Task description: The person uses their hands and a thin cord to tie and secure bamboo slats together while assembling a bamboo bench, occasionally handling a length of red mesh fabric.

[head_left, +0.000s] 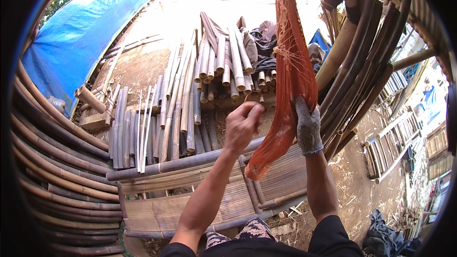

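Note:
A long orange mesh net (290, 76) hangs from the top of the view, gathered into a narrow bundle with frayed pale strands along it. Its rounded lower end swings out to the left, above the bamboo bench. My right hand (308, 126), in a grey knitted glove, grips the net's right side; part of its fingers is hidden by the mesh. Just left of the net, my bare left hand (243, 126) is raised with its fingers curled into a pinch. Whatever it holds, if anything, is too small to make out.
A slatted bamboo bench (190, 207) stands right before me. Beyond it lie cut bamboo poles (181, 100) and a stacked pile (233, 62) partly under cloth. Long poles curve along the left (62, 176) and right (366, 62). A blue tarp (90, 28) covers something far left.

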### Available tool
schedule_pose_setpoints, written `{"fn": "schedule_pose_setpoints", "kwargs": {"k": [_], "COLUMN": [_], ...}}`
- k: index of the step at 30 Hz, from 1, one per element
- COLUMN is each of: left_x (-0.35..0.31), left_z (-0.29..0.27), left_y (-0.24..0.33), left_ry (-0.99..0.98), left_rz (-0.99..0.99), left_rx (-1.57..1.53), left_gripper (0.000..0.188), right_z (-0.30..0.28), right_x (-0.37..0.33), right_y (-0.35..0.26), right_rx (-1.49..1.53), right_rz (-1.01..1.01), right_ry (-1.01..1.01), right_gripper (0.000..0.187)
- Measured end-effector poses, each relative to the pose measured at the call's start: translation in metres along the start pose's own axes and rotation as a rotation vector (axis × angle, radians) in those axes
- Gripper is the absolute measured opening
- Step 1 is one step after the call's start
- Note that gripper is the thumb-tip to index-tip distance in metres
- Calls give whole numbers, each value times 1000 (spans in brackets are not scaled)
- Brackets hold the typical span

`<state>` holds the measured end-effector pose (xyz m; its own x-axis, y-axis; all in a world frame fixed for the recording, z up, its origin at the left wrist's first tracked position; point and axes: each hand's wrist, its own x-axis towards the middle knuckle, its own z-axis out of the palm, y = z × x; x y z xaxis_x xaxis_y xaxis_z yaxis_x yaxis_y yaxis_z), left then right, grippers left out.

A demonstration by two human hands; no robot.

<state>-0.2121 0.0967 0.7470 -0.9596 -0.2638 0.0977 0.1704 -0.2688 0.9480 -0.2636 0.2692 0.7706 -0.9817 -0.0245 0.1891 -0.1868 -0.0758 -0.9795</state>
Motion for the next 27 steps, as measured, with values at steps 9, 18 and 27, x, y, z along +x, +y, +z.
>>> {"fn": "schedule_pose_setpoints", "kwargs": {"k": [9,18,27], "left_x": [-300,-49,-43], "left_z": [-279,-67,-14], "left_y": [-263,-30,10], "left_ry": [-578,-2,136], "left_rz": [-1247,102,-163], "left_rx": [1423,1150,-473], "left_gripper": [43,47,39], "right_z": [11,24,-2], "right_x": [14,3,23], "right_y": [25,16,37], "right_rx": [-167,-328,-381], "right_rz": [-212,-300,-372], "right_ry": [2,34,62], "right_gripper": [32,23,25]}}
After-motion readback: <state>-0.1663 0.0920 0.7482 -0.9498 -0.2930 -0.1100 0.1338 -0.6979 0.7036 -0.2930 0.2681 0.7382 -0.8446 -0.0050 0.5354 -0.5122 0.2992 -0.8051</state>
